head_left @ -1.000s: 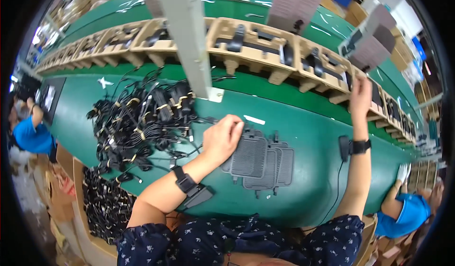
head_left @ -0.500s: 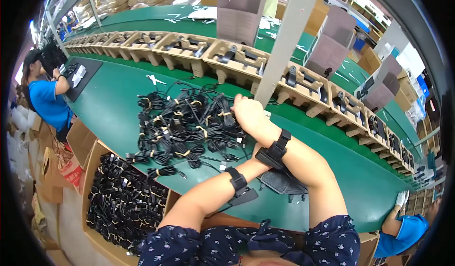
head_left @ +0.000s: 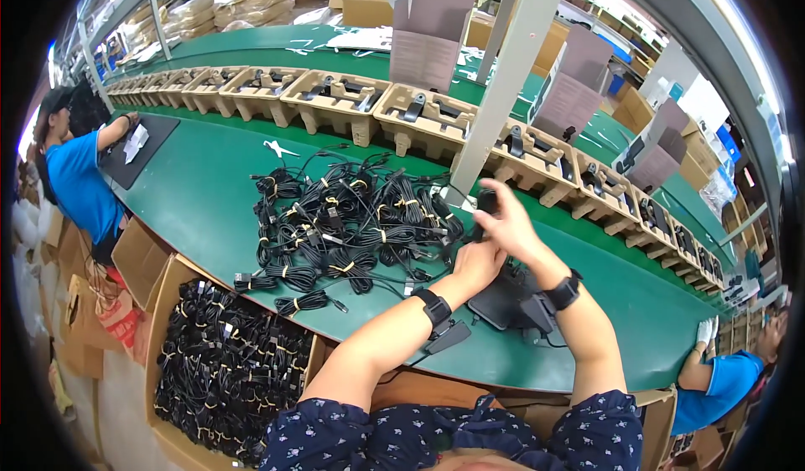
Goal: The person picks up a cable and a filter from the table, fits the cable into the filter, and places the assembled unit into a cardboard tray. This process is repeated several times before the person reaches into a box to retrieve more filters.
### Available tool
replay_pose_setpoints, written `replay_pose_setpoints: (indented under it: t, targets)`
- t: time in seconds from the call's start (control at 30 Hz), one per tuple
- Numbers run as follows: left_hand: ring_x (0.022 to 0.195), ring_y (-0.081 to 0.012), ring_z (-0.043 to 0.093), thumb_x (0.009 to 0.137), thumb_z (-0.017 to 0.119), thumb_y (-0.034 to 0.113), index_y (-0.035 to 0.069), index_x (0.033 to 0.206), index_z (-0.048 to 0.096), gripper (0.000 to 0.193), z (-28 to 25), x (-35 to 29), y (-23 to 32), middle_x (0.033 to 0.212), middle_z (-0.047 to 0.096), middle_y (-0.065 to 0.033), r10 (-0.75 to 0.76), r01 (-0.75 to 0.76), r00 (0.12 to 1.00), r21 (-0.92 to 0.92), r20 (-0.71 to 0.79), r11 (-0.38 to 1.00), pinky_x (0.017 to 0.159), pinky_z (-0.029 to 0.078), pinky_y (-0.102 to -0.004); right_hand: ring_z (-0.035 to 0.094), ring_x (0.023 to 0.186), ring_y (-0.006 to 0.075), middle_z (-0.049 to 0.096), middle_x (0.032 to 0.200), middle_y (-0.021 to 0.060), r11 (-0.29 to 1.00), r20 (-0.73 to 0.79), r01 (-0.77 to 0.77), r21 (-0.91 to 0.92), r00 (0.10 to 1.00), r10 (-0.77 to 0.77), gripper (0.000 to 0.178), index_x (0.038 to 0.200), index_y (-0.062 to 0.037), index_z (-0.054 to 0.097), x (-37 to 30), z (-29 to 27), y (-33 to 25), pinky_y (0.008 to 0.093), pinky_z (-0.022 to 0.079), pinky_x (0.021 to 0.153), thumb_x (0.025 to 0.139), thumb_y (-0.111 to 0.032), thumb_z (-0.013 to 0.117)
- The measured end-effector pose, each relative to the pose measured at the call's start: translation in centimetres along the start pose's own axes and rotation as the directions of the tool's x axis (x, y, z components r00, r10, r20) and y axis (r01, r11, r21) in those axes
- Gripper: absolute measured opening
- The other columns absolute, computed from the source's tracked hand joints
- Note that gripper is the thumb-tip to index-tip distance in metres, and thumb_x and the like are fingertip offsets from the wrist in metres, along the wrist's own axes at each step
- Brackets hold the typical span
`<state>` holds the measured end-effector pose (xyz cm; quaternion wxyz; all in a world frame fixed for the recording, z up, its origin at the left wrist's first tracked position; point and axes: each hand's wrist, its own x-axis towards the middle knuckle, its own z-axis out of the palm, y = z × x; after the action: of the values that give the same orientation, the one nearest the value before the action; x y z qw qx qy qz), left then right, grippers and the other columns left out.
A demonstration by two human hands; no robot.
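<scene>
In the head view, the person's right hand (head_left: 513,226) is raised above the table near the foot of the post, its thumb and fingers closed around a black oblong object (head_left: 486,202) too blurred to identify. The left hand (head_left: 478,265) lies just below it, fingers curled inward and meeting the right hand's lower edge; whether they grip anything cannot be made out. Both wrists wear a black strap (head_left: 436,307) with a small dark box attached.

Flat black rectangular panels (head_left: 496,305) lie on the green-topped table (head_left: 205,190) beneath the hands and partly hidden by them. Just left of the hands spreads a tangled heap of black cables (head_left: 352,219), coiled in bundles and tied with pale bands. Below it, beside the table's near edge, an open brown cardboard box (head_left: 141,259) holds many more such bundles.

Behind the heap runs a long row of tan moulded trays (head_left: 335,119), each carrying black parts. A pale metal post (head_left: 507,102) rises from the table in front of the row. Beyond the trays stand folded grey-mauve cardboard panels (head_left: 425,56).

At the far left a co-worker in a blue shirt (head_left: 81,182) reaches over a dark mat (head_left: 138,162); at the far right another blue-clad co-worker (head_left: 717,385) wears white gloves (head_left: 703,333).
</scene>
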<state>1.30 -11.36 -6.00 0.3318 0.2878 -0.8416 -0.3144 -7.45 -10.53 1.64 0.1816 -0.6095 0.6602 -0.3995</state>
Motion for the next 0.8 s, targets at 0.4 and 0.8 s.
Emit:
replay_pose_setpoints:
  t: [0.4,0.8]
  targets:
    - [0.114,-0.0348,0.045,0.067,0.074,0.016,0.003,0.127,0.036,0.072,-6.7,-0.8,6.7,0.125,0.046,-0.0162,0.545,-0.623,0.721,-0.055,-0.427,0.78,0.095,0.036,-0.0416,0.053,0.094,0.0143,0.055,0.11,0.0066,0.949,-0.025,0.183,-0.255,0.98,-0.196,0.054,0.125,-0.0076,0.048,-7.4,-11.0,-5.2,0.0269,0.043,0.083,0.073,0.004,0.062]
    - [0.04,-0.0087,0.043,0.097,0.031,0.044,0.002,0.106,0.046,0.045,-5.3,-1.6,4.9,0.059,0.051,-0.0034,0.279,0.613,0.66,-0.714,0.698,0.338,0.04,0.036,-0.021,0.044,0.118,0.029,0.05,0.121,0.0121,0.672,-0.043,0.403,-0.621,0.838,-0.543,0.054,0.124,-0.0108,0.049,-8.1,-7.8,-3.8,0.0431,0.031,0.101,0.072,-0.009,0.065]
